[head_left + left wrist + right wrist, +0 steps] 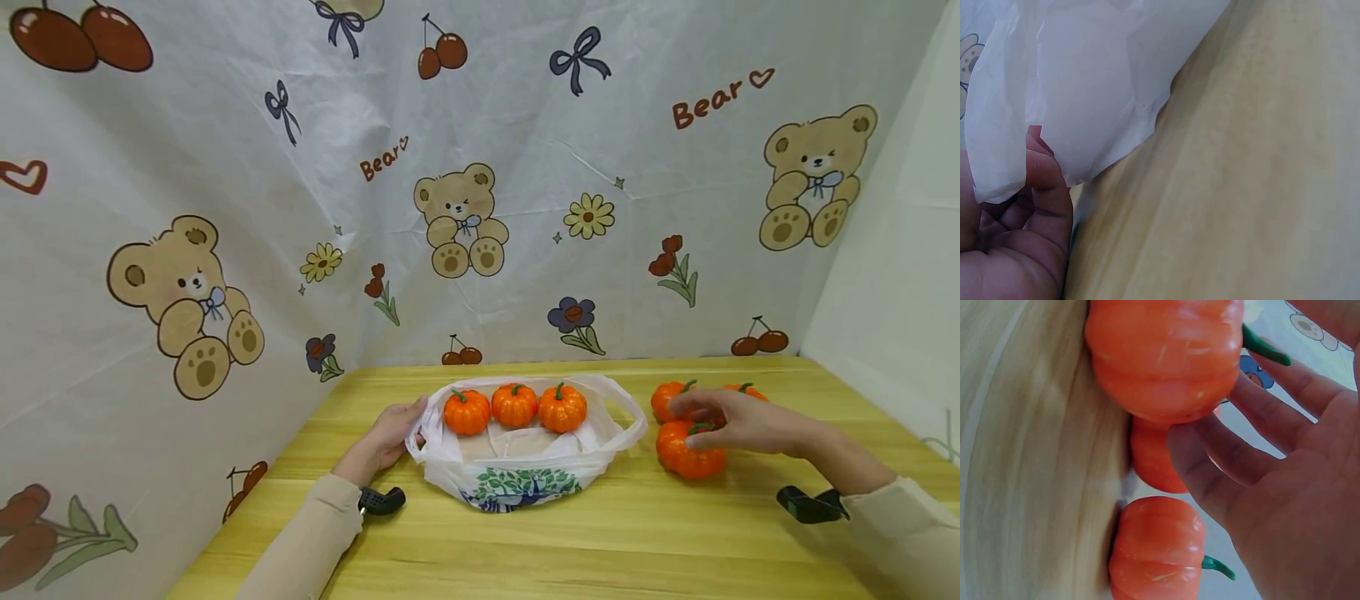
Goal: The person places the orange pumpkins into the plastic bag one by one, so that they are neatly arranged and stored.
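At lower right, the right hand (742, 422) spreads loose, ungripping fingers over the front pumpkin (686, 457) — best cupped by its sides. The left hand (393, 430) pinches the bag (448, 477), lower centre — light tension should hold it wide.

The bag (450, 478) sits on the table (600, 546), three pumpkins (514, 406) in a row inside it, the left hand (392, 433) at its left edge. To its right, one pumpkin (685, 460) stands before two others (663, 401), whose spacing the right hand (742, 422) makes hard to judge. A sheet (510, 321) hangs behind the table.
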### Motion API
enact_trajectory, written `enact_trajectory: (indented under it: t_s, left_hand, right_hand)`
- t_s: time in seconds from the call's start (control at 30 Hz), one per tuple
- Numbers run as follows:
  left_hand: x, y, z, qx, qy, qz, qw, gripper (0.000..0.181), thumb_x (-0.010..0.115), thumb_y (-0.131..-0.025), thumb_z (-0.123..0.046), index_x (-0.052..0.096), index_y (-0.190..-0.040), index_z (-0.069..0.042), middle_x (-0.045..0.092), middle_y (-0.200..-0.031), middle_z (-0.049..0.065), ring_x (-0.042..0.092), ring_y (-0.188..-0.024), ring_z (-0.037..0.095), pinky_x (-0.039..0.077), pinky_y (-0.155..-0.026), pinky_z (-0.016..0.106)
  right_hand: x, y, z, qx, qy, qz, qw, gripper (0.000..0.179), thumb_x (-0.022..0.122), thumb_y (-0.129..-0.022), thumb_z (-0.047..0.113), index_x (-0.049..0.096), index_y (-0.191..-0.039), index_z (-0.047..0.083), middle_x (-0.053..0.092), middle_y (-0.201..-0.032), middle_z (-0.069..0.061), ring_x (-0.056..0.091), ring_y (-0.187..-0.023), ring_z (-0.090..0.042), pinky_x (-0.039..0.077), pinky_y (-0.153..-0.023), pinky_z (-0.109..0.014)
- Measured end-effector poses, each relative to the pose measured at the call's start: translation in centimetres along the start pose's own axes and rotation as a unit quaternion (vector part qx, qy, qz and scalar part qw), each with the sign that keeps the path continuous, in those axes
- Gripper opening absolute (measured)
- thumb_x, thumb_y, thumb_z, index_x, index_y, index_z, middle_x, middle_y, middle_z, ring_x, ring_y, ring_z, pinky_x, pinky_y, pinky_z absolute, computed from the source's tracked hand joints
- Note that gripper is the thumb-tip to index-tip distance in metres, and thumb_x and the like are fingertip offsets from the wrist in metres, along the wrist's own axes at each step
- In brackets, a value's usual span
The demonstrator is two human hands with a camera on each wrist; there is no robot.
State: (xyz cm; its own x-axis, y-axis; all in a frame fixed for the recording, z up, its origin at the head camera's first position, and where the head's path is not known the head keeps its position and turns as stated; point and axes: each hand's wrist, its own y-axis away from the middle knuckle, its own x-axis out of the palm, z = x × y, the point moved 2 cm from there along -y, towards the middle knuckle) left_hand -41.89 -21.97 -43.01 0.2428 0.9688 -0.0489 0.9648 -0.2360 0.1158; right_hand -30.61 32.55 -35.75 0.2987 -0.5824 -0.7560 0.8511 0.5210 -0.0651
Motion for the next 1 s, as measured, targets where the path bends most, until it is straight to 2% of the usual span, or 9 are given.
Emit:
enact_trajectory:
  t_s: [0.1, 0.3, 0.37, 0.43, 0.5, 0.6, 0.67, 1.0]
  left_hand:
    - [0.1, 0.0, 0.0, 0.000, 0.000, -0.005, 1.0000, 0.045, 0.048, -0.109, -0.043, 0.066, -0.097, -0.005, 0.060, -0.068, -0.001, 0.054, -0.055, 0.007, 0.049, -0.053, 0.020]
    - [0.2, -0.1, 0.0, -0.001, -0.008, -0.004, 1.0000, 0.043, 0.043, -0.112, -0.038, 0.065, -0.098, -0.004, 0.060, -0.069, -0.002, 0.053, -0.055, 0.007, 0.049, -0.052, 0.020]
    - [0.2, -0.1, 0.0, -0.001, -0.009, -0.004, 1.0000, 0.043, 0.044, -0.112, -0.040, 0.065, -0.098, -0.004, 0.060, -0.068, -0.002, 0.054, -0.055, 0.007, 0.049, -0.053, 0.020]
    - [0.1, -0.1, 0.1, -0.002, -0.008, -0.005, 1.0000, 0.044, 0.046, -0.111, -0.042, 0.066, -0.098, -0.005, 0.060, -0.068, -0.002, 0.054, -0.055, 0.007, 0.049, -0.053, 0.020]
    - [0.1, -0.1, 0.1, -0.003, -0.008, -0.007, 0.9999, 0.045, 0.047, -0.110, -0.044, 0.066, -0.098, -0.005, 0.060, -0.069, -0.002, 0.054, -0.055, 0.007, 0.049, -0.053, 0.020]
    - [0.0, -0.1, 0.2, -0.002, -0.010, -0.006, 0.9999, 0.045, 0.047, -0.109, -0.045, 0.066, -0.098, -0.005, 0.060, -0.069, -0.002, 0.054, -0.056, 0.007, 0.049, -0.053, 0.020]
    - [-0.1, -0.2, 0.3, -0.002, -0.013, -0.003, 0.9999, 0.045, 0.047, -0.110, -0.045, 0.066, -0.099, -0.005, 0.060, -0.069, -0.002, 0.054, -0.056, 0.007, 0.049, -0.053, 0.020]
    - [0.0, -0.2, 0.3, -0.004, -0.012, -0.005, 0.9999, 0.045, 0.046, -0.110, -0.044, 0.066, -0.101, -0.005, 0.061, -0.070, -0.002, 0.054, -0.056, 0.007, 0.049, -0.054, 0.020]
  right_hand:
    - [0.2, 0.0, -0.3, 0.007, -0.002, 0.015, 0.9999, 0.051, 0.074, -0.096, 0.029, 0.056, -0.139, 0.006, 0.060, -0.141, -0.015, 0.064, -0.123, -0.020, 0.051, -0.092, -0.017]
    - [0.4, 0.2, -0.8, 0.015, 0.003, 0.033, 0.9993, 0.055, 0.074, -0.096, 0.028, 0.054, -0.142, 0.006, 0.055, -0.146, -0.020, 0.058, -0.129, -0.043, 0.048, -0.092, -0.015]
    - [0.5, 0.2, -0.9, 0.019, 0.004, 0.035, 0.9992, 0.058, 0.076, -0.094, 0.029, 0.053, -0.144, 0.008, 0.054, -0.147, -0.021, 0.056, -0.130, -0.046, 0.048, -0.091, -0.016]
    - [0.5, 0.3, -1.0, 0.024, 0.007, 0.035, 0.9991, 0.060, 0.078, -0.093, 0.029, 0.053, -0.144, 0.011, 0.053, -0.148, -0.020, 0.055, -0.130, -0.043, 0.049, -0.091, -0.019]
    - [0.7, 0.3, -1.1, 0.027, 0.015, 0.033, 0.9990, 0.061, 0.079, -0.091, 0.030, 0.054, -0.144, 0.015, 0.053, -0.147, -0.018, 0.053, -0.129, -0.040, 0.050, -0.094, -0.029]
    - [0.7, 0.3, -1.4, 0.030, 0.030, 0.031, 0.9986, 0.060, 0.080, -0.089, 0.032, 0.055, -0.143, 0.020, 0.053, -0.147, -0.016, 0.047, -0.129, -0.036, 0.047, -0.096, -0.043]
    - [0.8, 0.3, -1.7, 0.031, 0.033, 0.032, 0.9985, 0.060, 0.079, -0.090, 0.032, 0.055, -0.144, 0.021, 0.051, -0.148, -0.016, 0.044, -0.130, -0.036, 0.044, -0.097, -0.048]
    - [0.9, 0.2, -2.5, 0.030, 0.002, 0.037, 0.9989, 0.060, 0.078, -0.092, 0.029, 0.053, -0.145, 0.017, 0.048, -0.149, -0.020, 0.044, -0.128, -0.033, 0.044, -0.096, -0.047]
